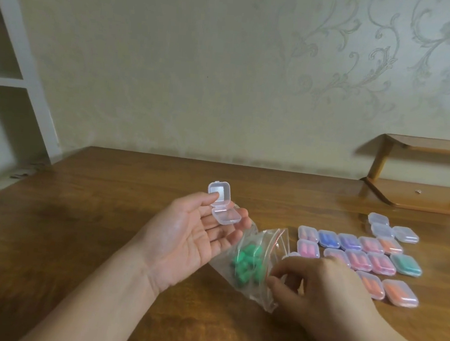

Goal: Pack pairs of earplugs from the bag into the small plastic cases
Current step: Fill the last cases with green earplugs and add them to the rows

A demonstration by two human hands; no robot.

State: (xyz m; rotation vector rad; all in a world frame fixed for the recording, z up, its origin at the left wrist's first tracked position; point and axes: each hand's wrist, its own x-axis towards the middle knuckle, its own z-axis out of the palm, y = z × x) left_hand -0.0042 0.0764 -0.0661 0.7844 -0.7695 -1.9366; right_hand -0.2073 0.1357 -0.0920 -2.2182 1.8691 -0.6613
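Note:
My left hand (185, 237), palm up, holds an open clear plastic case (222, 206) on its fingers, the thumb pressing the raised lid. Below its fingers hangs a clear zip bag (257, 257) with several green earplugs (245, 262) inside; the left hand's lower fingers seem to hold the bag's far edge. My right hand (317, 287) has its fingers curled at the bag's open mouth, pinching its edge. To the right lie several closed cases (360, 255) filled with pink, blue, purple, orange and green earplugs.
Three empty closed cases (387, 228) sit behind the filled rows on the wooden table (105, 214). A small wooden shelf (420, 193) stands at the table's back right against the wall. White shelving (9, 78) is at the far left.

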